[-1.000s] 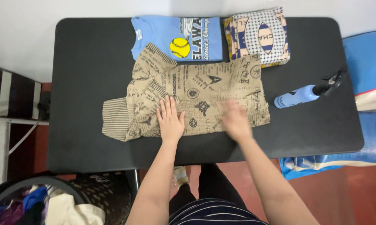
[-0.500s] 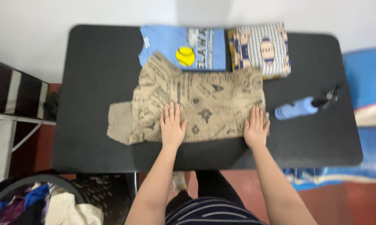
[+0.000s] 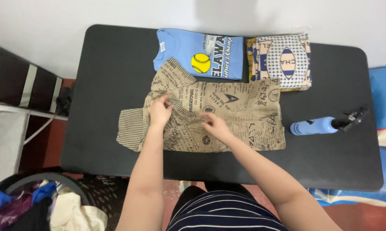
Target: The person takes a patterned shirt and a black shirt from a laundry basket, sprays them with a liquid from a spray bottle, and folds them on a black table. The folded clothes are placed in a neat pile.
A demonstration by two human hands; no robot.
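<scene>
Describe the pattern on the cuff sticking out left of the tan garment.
Thin tan-and-dark stripes on the cuff, unlike the printed tan garment; head view.

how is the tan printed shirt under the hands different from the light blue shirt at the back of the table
The tan printed shirt lies spread wide, a striped sleeve sticking out at the left; the light blue shirt is folded into a neat rectangle. The tan one is covered all over in dark print, the blue one is plain with a yellow ball graphic and lettering. The left hand and right hand rest on the tan shirt; nothing touches the blue one. Both lie on the black table.
</scene>
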